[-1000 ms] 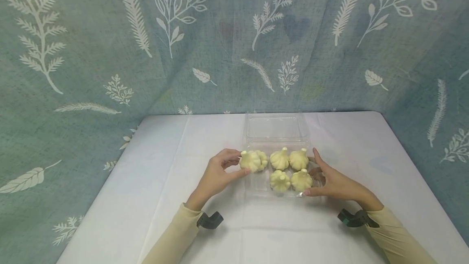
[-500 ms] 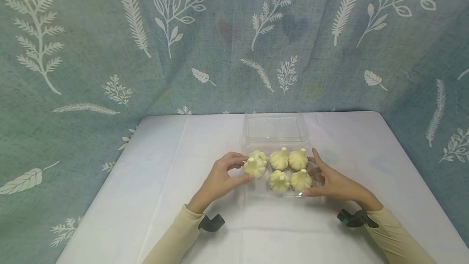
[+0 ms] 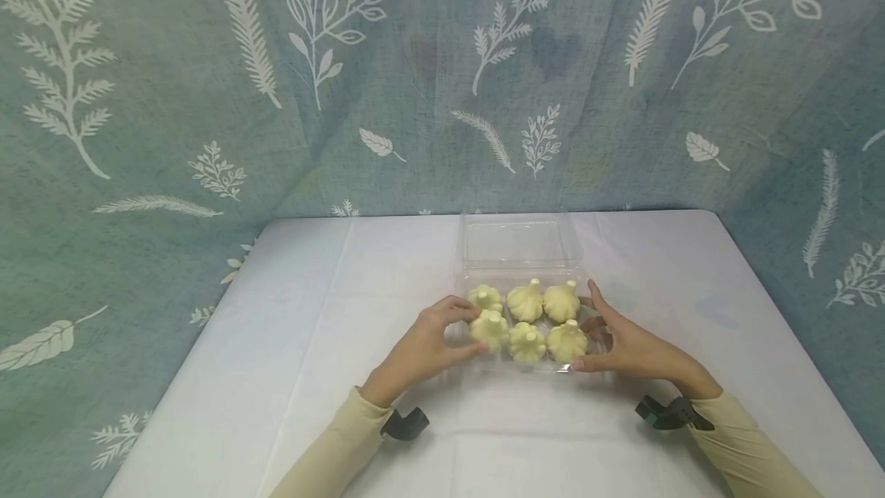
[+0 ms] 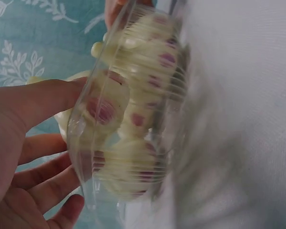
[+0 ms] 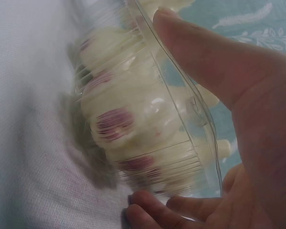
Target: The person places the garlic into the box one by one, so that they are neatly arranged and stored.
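Observation:
A clear plastic clamshell box (image 3: 494, 365) sits on the table, its bottom holding several pale garlic bulbs (image 3: 525, 301) in two rows. At the front left corner my left hand (image 3: 423, 344) pinches a garlic bulb (image 3: 489, 331) between thumb and fingers, low over the box. In the left wrist view this bulb (image 4: 105, 105), with a purple patch, shows through the ribbed wall. My right hand (image 3: 632, 346) grips the box's right end, thumb at the front rim. The right wrist view shows its thumb (image 5: 200, 52) along the rim and the other fingers curled near the end wall.
The box's hinged lid (image 3: 513, 243) lies folded back behind the bulbs. A white cloth (image 3: 373, 267) covers the table. Behind hangs a blue-green curtain (image 3: 415, 175) with white leaf prints. Each wrist carries a dark strapped device (image 3: 406, 423).
My left hand has brought the garlic bulb right and toward the front, from beside the rear left bulb down to the front left corner. The right hand stays at the box's end.

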Tool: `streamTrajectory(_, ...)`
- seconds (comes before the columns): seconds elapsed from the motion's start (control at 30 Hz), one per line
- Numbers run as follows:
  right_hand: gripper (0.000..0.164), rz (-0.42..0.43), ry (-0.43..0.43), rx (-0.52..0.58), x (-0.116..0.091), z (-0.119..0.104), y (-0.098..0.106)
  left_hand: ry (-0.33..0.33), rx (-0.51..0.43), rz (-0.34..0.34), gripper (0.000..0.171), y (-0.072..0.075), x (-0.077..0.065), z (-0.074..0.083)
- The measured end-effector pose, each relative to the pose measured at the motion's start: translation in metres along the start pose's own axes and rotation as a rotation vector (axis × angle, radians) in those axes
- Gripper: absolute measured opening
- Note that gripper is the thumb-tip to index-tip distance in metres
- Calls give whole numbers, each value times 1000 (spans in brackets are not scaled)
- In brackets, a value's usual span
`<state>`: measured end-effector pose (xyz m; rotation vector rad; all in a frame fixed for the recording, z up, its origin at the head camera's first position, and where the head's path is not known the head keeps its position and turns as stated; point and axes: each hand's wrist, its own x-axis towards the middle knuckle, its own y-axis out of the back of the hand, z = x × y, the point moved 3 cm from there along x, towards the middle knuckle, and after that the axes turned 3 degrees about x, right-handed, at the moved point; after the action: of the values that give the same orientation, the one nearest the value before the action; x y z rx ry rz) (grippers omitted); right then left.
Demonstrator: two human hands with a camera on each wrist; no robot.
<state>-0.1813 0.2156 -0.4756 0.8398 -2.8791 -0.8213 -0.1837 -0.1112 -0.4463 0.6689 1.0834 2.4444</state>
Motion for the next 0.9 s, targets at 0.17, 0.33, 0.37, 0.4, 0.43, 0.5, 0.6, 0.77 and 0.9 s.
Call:
streamTrajectory(0.17,136,-1,-3,-11,-1,-4,2,-19,61,-27,42,-2,1,4)
streamTrajectory(0.33,137,1,-6,-10,0,-5,2,-23,96,-43,38,-3,2,5)
streamTrajectory(0.37,137,0,-4,-9,0,-5,2,-29,104,-47,38,-3,3,5)
streamTrajectory(0.4,137,2,-1,-7,0,-5,2,-37,114,-52,38,-3,3,6)
streamTrajectory(0.43,137,2,1,-5,-1,-4,2,-46,127,-58,38,-3,4,6)
streamTrajectory(0.5,137,5,-1,1,-1,-3,2,-68,159,-68,37,-3,5,7)
streamTrajectory(0.6,137,7,0,10,-1,-2,1,-90,200,-85,37,-3,7,8)
streamTrajectory(0.77,137,1,-6,12,-2,-1,-1,-107,232,-103,37,-4,9,8)
streamTrajectory(0.9,137,5,2,5,-2,-3,0,-117,279,-103,37,-3,11,9)
